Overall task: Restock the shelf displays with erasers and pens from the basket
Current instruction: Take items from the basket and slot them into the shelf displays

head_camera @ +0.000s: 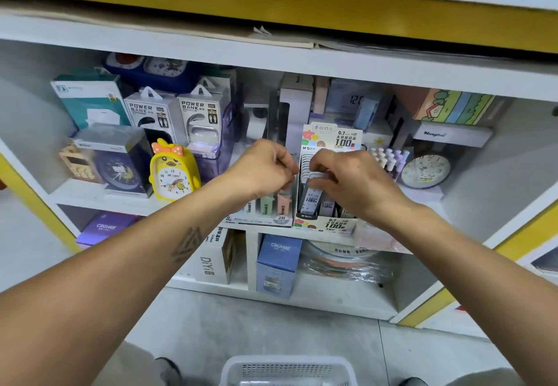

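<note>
We see a yellow duck clock (174,171) with an orange polka-dot bow, white shelves (271,53) edged in yellow trim (302,11), and a white mesh basket (288,370). Mint and peach cases (273,203) stand by a purple box (107,226) and a blue box (279,265). We note a dark triangular tattoo (187,243).

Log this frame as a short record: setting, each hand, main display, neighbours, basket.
setting: white shelf unit stocked with stationery and clocks
left hand: fingers curled at the pastel pack display
right hand: pinching a lead pack in the lead display box
neighbours: yellow duck clock to the left, pens to the right
basket: white, on the floor below; contents unclear
</note>
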`<act>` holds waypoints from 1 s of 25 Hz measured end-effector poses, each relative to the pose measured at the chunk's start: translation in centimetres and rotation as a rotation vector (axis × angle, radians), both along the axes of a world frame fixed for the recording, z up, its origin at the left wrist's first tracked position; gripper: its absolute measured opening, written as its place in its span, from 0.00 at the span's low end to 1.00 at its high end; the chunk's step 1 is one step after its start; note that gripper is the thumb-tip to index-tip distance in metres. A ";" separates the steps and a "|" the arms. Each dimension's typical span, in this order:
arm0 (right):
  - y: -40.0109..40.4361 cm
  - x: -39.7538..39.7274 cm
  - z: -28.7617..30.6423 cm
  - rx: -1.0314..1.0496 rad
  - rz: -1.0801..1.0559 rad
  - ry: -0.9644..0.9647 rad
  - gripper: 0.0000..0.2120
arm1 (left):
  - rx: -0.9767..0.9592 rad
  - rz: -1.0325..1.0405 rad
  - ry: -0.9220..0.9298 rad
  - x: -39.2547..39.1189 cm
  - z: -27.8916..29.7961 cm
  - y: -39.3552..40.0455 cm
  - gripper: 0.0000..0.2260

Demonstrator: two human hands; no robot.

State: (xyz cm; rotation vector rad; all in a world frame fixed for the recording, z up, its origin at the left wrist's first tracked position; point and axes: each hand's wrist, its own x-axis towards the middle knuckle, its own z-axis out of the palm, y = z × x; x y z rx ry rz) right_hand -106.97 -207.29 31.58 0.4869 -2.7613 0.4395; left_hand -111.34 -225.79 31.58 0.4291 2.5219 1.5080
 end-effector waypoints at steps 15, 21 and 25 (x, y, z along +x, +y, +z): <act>-3.2 8.4 -8.8 0.021 -0.051 -0.443 0.12 | -0.555 -0.342 -0.119 7.8 -8.6 -1.5 0.11; -3.6 15.4 -23.1 0.124 -0.090 -1.081 0.10 | -0.954 -0.690 -0.227 12.9 -19.8 -2.2 0.10; -2.8 18.7 -30.6 0.226 -0.132 -1.150 0.16 | -1.086 -0.807 -0.234 15.8 -27.0 -1.6 0.08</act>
